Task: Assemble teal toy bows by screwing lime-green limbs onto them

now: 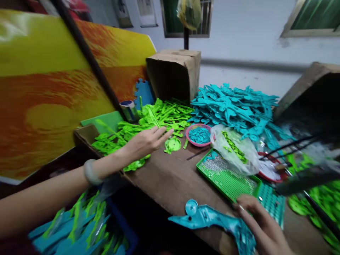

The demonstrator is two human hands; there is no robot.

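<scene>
My left hand (146, 141) reaches over a heap of bright green plastic parts (167, 109). Its fingers are stretched out above the pieces, and I see nothing held in them. A round green plastic piece (173, 144) lies just beyond the fingertips on the brown tabletop (170, 177). At the lower right, my right hand (262, 223) curls around the end of a long teal plastic part (209, 217), which has a round disc near its far end. Part of that grip is hidden. Beside the right fingertips is a green tray (233, 187) holding small silvery pieces.
A teal parts pile (233, 106) stands at the back, near a pink bowl (198, 135) of small teal pieces and a plastic bag (236, 148). Cardboard boxes (195, 71) stand behind. A blue crate (130, 230) with packed parts sits below left. A dark pole (90, 56) crosses the left.
</scene>
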